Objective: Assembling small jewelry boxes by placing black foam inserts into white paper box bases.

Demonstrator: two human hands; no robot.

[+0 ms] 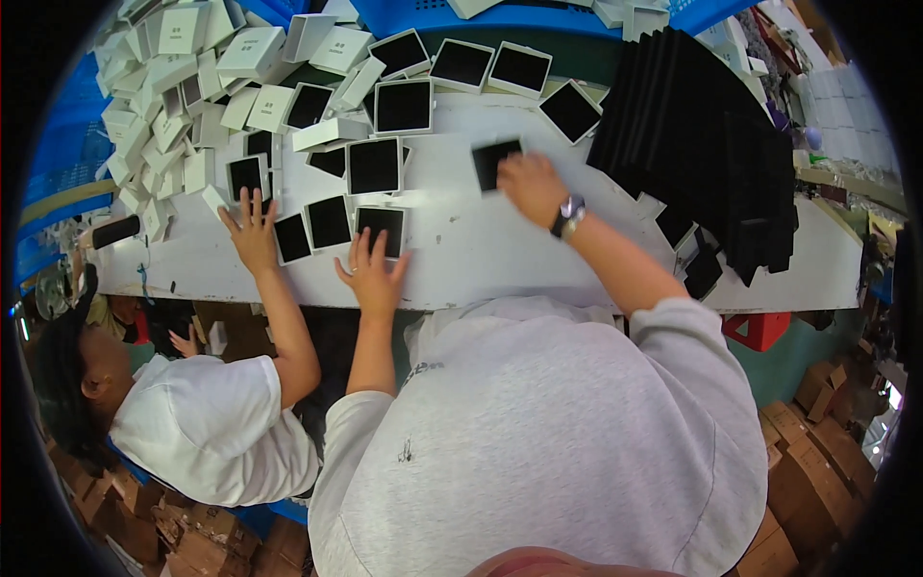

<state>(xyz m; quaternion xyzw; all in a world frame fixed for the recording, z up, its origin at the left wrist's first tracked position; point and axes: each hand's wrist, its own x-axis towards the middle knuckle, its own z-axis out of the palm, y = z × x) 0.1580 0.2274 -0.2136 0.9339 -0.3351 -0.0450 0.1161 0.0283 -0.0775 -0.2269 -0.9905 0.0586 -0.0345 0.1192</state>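
Observation:
My left hand (373,278) is open. Its spread fingertips rest on the near edge of a small white box (382,223) with a black inside. To the right, my right hand (532,185), with a watch on the wrist, is blurred by motion over the table. Its fingers grip the right side of a black square pad (492,165); whether the pad sits in a box is too blurred to tell. Close to my left hand lie other black-filled white boxes, among them one box (329,221) to its left and another (374,165) beyond it.
A co-worker's hand (252,234) touches a black-filled box (247,177) at left. White boxes (154,120) form a heap at far left. Tall stacks of black pads (687,144) stand at right. A blue crate (461,19) is at the back. Cardboard boxes (817,462) lie on the floor.

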